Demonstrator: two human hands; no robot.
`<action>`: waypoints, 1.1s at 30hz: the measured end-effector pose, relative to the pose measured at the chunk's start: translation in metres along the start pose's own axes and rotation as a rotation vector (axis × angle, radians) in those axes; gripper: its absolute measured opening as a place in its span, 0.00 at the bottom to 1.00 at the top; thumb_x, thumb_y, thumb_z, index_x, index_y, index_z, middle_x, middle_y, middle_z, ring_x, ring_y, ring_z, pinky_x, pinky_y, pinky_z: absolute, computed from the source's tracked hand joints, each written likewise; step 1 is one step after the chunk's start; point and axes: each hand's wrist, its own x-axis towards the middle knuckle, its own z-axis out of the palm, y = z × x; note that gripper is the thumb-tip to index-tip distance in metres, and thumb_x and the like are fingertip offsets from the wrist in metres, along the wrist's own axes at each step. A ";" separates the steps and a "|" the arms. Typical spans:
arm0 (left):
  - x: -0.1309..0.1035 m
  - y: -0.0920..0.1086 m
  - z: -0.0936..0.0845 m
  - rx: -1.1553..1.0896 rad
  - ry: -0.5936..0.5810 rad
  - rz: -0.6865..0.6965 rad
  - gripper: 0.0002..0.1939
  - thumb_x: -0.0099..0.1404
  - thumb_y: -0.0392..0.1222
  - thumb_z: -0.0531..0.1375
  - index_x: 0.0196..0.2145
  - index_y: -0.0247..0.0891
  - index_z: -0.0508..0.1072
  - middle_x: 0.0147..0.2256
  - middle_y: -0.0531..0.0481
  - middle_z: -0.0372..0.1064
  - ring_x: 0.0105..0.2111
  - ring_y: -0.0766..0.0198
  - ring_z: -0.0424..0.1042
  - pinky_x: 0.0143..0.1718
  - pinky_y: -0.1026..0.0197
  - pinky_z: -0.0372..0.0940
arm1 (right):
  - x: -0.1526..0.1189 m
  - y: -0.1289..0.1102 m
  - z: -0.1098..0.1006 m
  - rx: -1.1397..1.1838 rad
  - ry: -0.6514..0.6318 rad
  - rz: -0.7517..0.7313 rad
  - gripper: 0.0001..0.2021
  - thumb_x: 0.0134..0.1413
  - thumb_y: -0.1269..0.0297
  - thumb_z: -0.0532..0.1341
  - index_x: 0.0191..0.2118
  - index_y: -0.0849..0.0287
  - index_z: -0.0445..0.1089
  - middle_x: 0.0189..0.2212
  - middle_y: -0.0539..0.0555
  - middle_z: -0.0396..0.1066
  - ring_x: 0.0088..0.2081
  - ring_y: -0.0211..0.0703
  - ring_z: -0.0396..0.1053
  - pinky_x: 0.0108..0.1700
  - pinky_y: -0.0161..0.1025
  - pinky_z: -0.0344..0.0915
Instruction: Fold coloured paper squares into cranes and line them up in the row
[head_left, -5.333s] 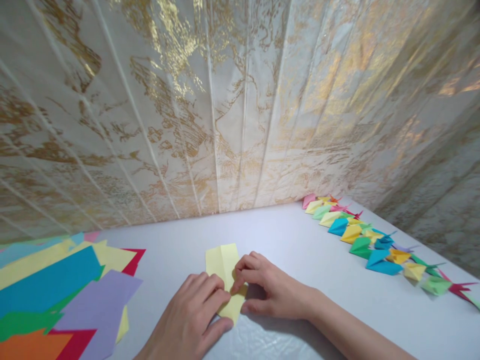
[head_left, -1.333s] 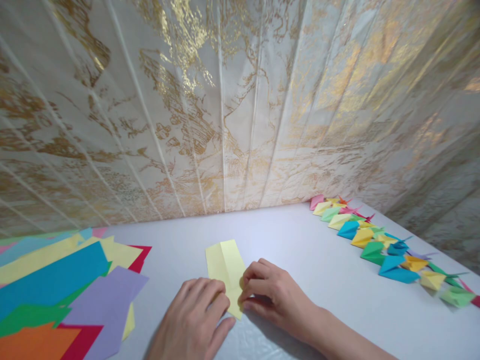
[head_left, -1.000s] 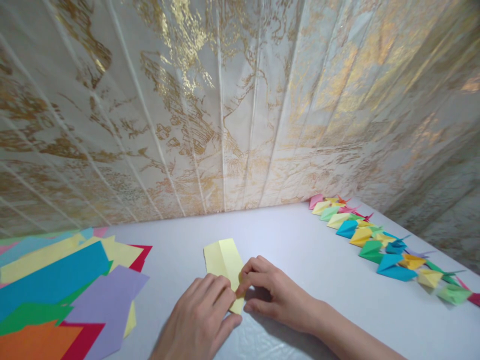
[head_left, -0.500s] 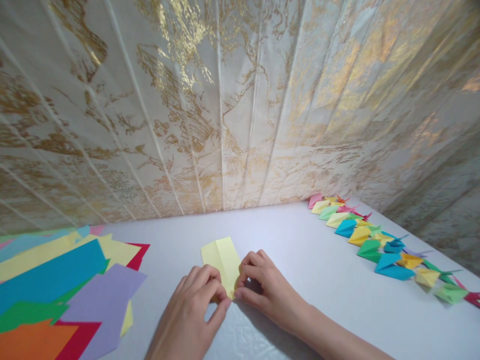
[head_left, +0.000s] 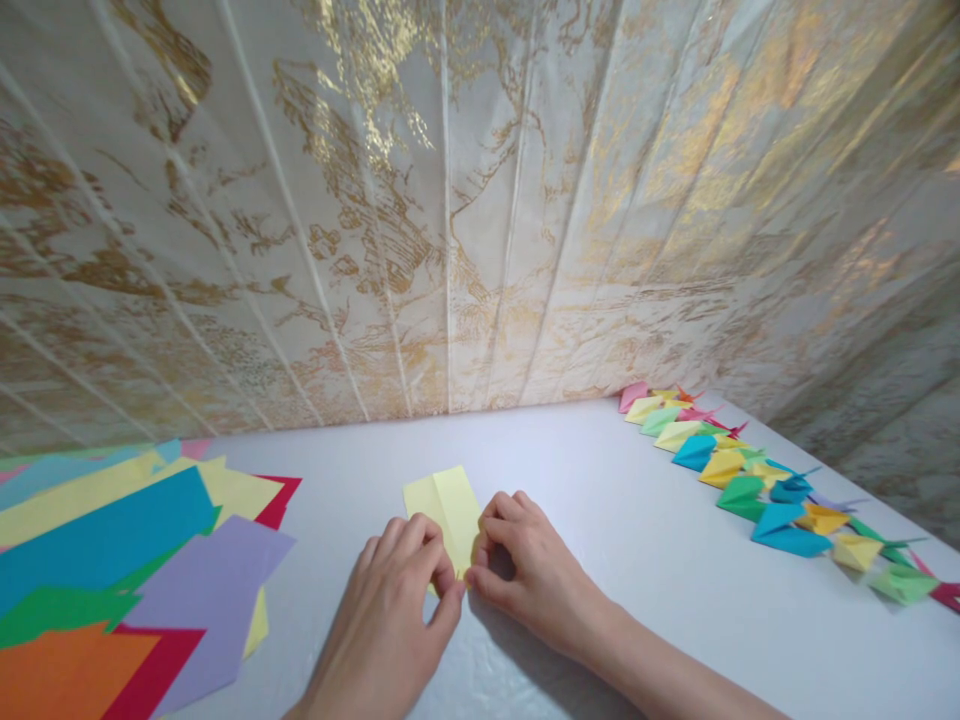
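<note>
A pale yellow sheet of paper (head_left: 450, 505) lies on the white table in front of me, with a crease running down its length. My left hand (head_left: 409, 595) pinches its near edge from the left, thumb and fingertips together. From the right, my right hand (head_left: 517, 560) pinches the same near edge close to its corner. The two thumbs almost meet there, over a small fold. Fingers cover most of that near edge, so the fold's shape is partly hidden.
Loose coloured paper sheets, among them a blue one (head_left: 112, 535), a purple one (head_left: 214, 590) and an orange one (head_left: 71, 670), overlap at the left. Rows of folded paper cranes (head_left: 787, 530) line the right edge. A gold-patterned curtain (head_left: 390, 250) hangs behind the table (head_left: 555, 450).
Both hands have shifted only slightly at the near edge, and the thumbs have moved up a little. The view has tilted a touch. The paper stays in both hands.
</note>
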 end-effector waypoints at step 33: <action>-0.001 -0.002 -0.005 -0.073 -0.035 -0.028 0.05 0.65 0.35 0.57 0.33 0.44 0.69 0.38 0.54 0.68 0.41 0.55 0.65 0.42 0.52 0.57 | -0.003 0.003 -0.006 0.004 -0.065 -0.021 0.14 0.48 0.81 0.64 0.37 0.58 0.66 0.38 0.50 0.66 0.43 0.45 0.60 0.48 0.43 0.56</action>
